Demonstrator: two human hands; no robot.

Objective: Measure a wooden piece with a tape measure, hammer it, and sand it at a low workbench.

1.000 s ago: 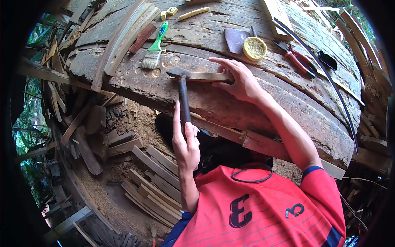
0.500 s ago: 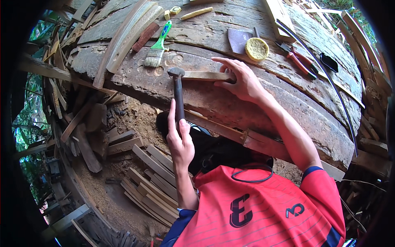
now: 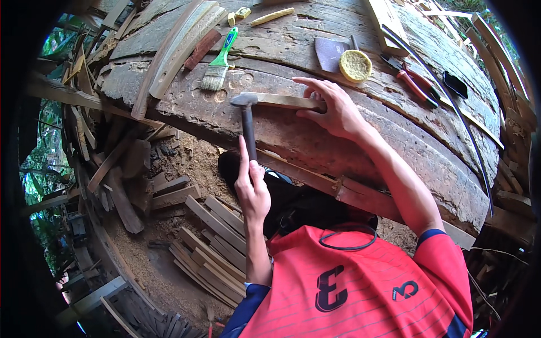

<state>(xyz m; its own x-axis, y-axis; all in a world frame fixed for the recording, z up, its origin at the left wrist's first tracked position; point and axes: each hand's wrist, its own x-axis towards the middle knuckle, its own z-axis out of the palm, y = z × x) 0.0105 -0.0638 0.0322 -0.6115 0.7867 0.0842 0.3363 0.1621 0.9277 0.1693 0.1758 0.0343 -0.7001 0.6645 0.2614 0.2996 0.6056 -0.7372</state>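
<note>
My left hand (image 3: 252,191) grips the dark handle of a hammer (image 3: 245,118), index finger stretched along it. The hammer's metal head lies at the left end of a narrow wooden strip (image 3: 282,99); whether they touch is unclear. My right hand (image 3: 332,110) pinches the strip's right end against the weathered plank bench (image 3: 383,141). A green-handled paintbrush (image 3: 218,67) lies just behind, left of the strip. A round yellow pad or cake (image 3: 356,66) rests on a grey-purple sheet (image 3: 328,53) behind my right hand.
Red-handled pliers (image 3: 416,84), a black rectangular object (image 3: 455,84) and long battens (image 3: 389,31) lie on the right. Left on the bench are stacked strips (image 3: 181,56), a reddish block (image 3: 202,49) and small wood pieces (image 3: 272,16). Loose offcuts (image 3: 217,248) cover the ground below.
The hammer head has shifted slightly against the strip's left end while both hands keep their hold. The whole view has drifted a little, with the scene moving slightly rightward.
</note>
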